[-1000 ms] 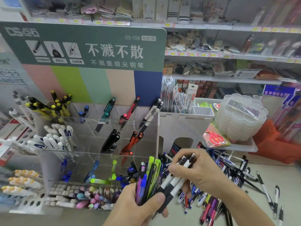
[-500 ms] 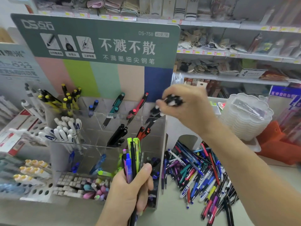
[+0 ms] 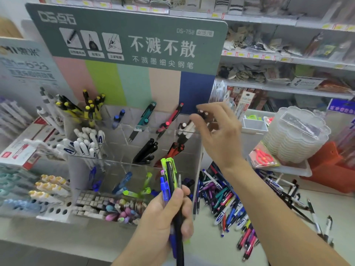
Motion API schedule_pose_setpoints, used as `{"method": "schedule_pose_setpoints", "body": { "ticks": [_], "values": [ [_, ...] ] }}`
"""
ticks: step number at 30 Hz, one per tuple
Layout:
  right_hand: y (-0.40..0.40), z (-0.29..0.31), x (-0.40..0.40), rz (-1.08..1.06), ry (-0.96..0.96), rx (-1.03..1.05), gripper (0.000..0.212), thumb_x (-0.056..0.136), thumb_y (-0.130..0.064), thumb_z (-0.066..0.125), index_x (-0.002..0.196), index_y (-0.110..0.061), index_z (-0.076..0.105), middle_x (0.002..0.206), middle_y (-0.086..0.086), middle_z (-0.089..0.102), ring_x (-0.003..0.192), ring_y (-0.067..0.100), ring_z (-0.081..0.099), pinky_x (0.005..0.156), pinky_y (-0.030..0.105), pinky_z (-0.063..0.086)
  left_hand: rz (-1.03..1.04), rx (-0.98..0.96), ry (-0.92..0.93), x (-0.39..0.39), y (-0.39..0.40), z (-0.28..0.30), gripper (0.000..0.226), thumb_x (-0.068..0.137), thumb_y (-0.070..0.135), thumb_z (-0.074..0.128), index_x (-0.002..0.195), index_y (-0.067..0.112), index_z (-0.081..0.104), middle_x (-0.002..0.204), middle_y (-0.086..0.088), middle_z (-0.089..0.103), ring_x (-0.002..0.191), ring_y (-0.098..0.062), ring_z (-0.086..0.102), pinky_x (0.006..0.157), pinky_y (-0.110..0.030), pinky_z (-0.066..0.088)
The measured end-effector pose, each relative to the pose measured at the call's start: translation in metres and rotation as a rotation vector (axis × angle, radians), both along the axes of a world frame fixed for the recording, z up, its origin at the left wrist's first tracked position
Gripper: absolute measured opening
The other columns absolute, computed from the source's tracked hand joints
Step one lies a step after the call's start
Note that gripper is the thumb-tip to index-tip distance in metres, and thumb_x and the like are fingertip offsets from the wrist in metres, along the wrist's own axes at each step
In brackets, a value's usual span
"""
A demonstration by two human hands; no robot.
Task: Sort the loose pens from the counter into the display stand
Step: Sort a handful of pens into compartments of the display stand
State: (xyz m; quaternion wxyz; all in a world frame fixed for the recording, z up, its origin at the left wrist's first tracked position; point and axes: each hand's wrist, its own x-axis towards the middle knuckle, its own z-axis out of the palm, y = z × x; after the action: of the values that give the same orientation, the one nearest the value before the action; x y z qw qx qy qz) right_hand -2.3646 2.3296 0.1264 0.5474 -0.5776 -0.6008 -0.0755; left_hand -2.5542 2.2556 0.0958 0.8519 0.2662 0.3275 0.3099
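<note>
While gripped upright in the left hand [image 3: 163, 217], a mixed bundle of pens [image 3: 171, 181]: lime-green clips, blue and black barrels, thumb curled across the front. Right hand [image 3: 217, 131] raised at the back right compartment of the clear display stand [image 3: 119, 169], fingers loosely spread just above the white-and-black pens [image 3: 185, 129] standing there; no pen plainly held, though motion blur obscures the fingertips. Elsewhere in the stand: yellow-capped black pens [image 3: 90, 109] back left, white pens with blue print [image 3: 86, 141] below them, a teal pen [image 3: 147, 117], red-and-black pens [image 3: 170, 121], black pens [image 3: 146, 152], lime and blue pens low at front. Loose pens [image 3: 226, 200] heaped on the pale bench [image 3: 211, 246] right of the stand, many colours, partly hidden behind the right forearm. Lower ends of the held bundle cut off by the frame edge. Green header card [image 3: 126, 33] with white Chinese lettering above the stand; a stack of clear scalloped trays [image 3: 295, 135] at right; blurred shop shelves [image 3: 288, 60] behind.
</note>
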Motion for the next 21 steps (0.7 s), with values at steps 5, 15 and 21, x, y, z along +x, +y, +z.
{"method": "schedule_pose_setpoints", "body": {
  "ticks": [5,15,21],
  "values": [
    [-0.011,0.002,-0.002,-0.037,-0.023,-0.024,0.038,0.086,-0.014,0.080,0.119,-0.002,0.067,0.115,0.006,0.052,0.088,0.016,0.058,0.084,0.019,0.052,-0.082,-0.004,-0.030,-0.003,-0.002,-0.013,0.047,0.079,0.028,0.074,0.108,-0.005,0.054,0.064,-0.015,0.045,0.039,-0.021,0.041,0.041,-0.027,0.037],
    [-0.091,-0.001,-0.016,0.703,0.477,-0.954,0.026,0.098,-0.034,0.062,0.124,-0.029,0.063,0.092,-0.006,0.065,0.070,0.011,0.059,0.061,0.027,0.051,-0.442,0.112,-0.181,-0.030,-0.005,-0.019,0.023,0.096,0.032,0.067,0.088,0.011,0.063,0.066,-0.009,0.048,0.043,-0.012,0.049,0.044,-0.022,0.041],
    [-0.085,0.005,-0.015,0.889,0.665,-1.080,0.019,0.094,-0.008,0.067,0.108,-0.004,0.056,0.090,0.008,0.067,0.072,0.023,0.068,0.067,0.034,0.056,-0.523,0.138,-0.119,-0.054,-0.006,-0.023,0.028,0.100,0.023,0.058,0.122,0.005,0.060,0.077,-0.007,0.050,0.047,-0.011,0.047,0.045,-0.021,0.040]
  ]
}}
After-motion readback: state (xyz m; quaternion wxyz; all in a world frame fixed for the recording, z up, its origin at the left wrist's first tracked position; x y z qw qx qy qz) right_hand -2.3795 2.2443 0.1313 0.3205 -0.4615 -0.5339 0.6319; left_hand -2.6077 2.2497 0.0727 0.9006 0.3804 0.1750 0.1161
